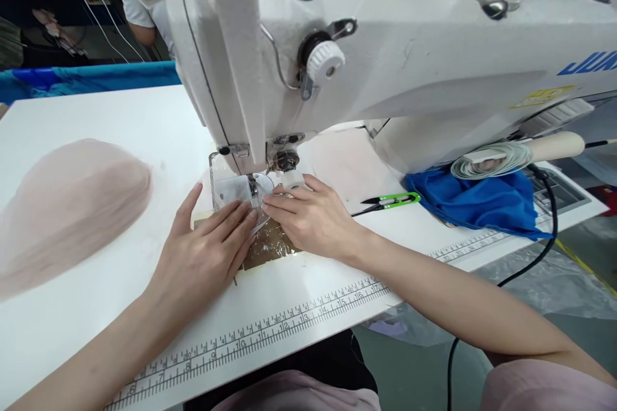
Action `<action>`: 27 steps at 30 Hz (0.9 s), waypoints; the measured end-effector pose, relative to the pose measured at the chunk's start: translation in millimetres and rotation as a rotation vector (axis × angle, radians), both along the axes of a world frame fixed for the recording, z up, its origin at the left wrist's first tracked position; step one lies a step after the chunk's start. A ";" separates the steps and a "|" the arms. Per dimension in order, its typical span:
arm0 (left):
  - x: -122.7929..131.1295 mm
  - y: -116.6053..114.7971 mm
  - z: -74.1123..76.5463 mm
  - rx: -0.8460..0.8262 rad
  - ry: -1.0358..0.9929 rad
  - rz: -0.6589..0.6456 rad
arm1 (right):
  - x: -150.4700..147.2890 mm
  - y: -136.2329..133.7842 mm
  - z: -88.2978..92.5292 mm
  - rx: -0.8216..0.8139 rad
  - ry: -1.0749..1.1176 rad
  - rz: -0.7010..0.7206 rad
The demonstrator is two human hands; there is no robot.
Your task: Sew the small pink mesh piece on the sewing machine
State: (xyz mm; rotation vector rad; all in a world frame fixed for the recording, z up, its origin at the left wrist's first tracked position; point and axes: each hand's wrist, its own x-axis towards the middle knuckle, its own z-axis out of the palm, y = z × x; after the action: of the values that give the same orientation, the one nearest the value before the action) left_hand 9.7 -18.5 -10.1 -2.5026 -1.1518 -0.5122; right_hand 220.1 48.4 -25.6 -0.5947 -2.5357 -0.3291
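Note:
A white sewing machine stands over the table, and its needle and presser foot come down between my hands. My left hand lies palm down left of the foot, fingers stretched out and the outer one spread away. Its fingertips press a small sheer piece of fabric on the machine bed. From the right, my right hand holds the edge of this fabric with bent fingers close to the foot; its thumb is hidden. Brown tape-like covering shows on the bed beneath the hands.
Sheer pinkish fabric lies at the left, more pale fabric under the machine arm. Green thread snips lie beside my right hand. Blue cloth and a coiled pale cord sit at the right. A printed ruler runs along the front edge.

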 end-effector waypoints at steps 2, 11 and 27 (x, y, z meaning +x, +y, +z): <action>-0.2 0.3 1.0 0.001 -0.008 -0.002 | 0.1 0.0 -0.1 0.010 0.010 0.006; -4.3 3.9 -1.3 -0.013 -0.016 -0.005 | 1.7 0.0 -0.9 -0.016 -0.020 -0.011; -7.8 11.7 -4.5 -0.023 0.013 0.009 | -1.4 4.6 -1.7 -0.077 -0.031 -0.038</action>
State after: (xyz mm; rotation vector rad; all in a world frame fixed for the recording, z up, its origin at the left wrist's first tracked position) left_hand 1.9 -6.8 -14.6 -2.5154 -1.1708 -0.4825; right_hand 218.6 53.0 -27.4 -0.6720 -2.5791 -0.2573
